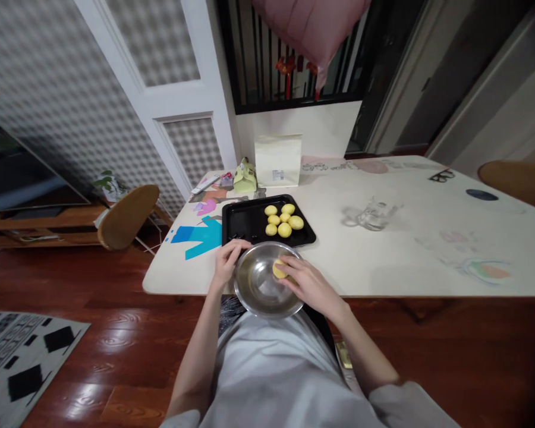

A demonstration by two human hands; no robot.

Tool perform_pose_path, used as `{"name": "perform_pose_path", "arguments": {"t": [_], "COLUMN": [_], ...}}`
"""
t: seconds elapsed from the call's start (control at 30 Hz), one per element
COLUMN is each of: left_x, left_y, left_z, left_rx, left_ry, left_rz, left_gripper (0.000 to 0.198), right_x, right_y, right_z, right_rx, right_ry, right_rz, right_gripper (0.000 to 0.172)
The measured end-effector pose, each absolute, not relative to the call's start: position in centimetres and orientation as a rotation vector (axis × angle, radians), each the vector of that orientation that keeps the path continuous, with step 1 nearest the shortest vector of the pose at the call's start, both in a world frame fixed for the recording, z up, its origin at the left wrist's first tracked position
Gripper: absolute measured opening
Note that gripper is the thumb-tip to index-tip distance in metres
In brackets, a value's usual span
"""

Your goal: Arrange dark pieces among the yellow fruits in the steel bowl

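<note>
A shiny metal mixing bowl (261, 300) sits at the table's front edge, close against my body. My left hand (228, 261) is closed at its left rim, with fingertips near the front edge of the black baking tray (245, 217). My right hand (310, 282) reaches over the bowl's right rim and grips a yellow lemon (279, 268) inside it. Apart from that lemon, the bowl's visible inside shows only bare metal. Several more lemons (284, 230) lie grouped on the right half of the tray.
Behind the tray stand a white paper bag (278, 160) and a green package (245, 177). A remote (205, 184) and blue paper cutouts (203, 238) lie to the left. A clear glass item (374, 215) and glasses (442, 176) are on the right.
</note>
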State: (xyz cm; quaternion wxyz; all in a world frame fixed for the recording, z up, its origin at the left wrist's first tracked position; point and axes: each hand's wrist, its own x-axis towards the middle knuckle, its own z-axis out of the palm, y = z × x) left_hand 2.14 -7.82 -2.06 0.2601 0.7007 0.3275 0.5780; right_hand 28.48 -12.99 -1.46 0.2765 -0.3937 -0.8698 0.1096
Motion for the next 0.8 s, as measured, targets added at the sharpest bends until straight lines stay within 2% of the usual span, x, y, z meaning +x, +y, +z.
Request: {"name": "perform_pose_path", "arguments": {"t": [0.07, 0.17, 0.37, 0.6, 0.8], "left_x": [2.5, 3.7, 6.6, 7.3, 5.8], "left_y": [-6.5, -3.4, 2.8, 4.1, -2.2], "left_z": [-0.6, 0.9, -0.4, -0.5, 2.1], "left_rx": [1.998, 2.262, 2.388, 2.354, 2.273], "left_ry": [1.019, 1.050, 1.116, 1.157, 1.154], "left_rz": [1.398, 1.145, 0.833, 0.840, 1.152], "left_gripper": [0.028, 0.029, 0.029, 0.031, 0.037], "right_x": [28.7, 28.9, 29.3, 29.3, 29.0], "right_y": [-13.1, -13.2, -13.7, -14.0, -14.0], "right_z": [-1.4, -1.3, -1.3, -1.7, -1.8], "right_rx": [-1.036, -0.998, -0.944, -0.950, -0.947], "right_ry": [-2.350, -2.376, -2.381, -2.348, -2.326], "right_rz": [0.277, 0.259, 0.278, 0.279, 0.282], "right_gripper": [0.034, 0.034, 0.037, 0.040, 0.041]}}
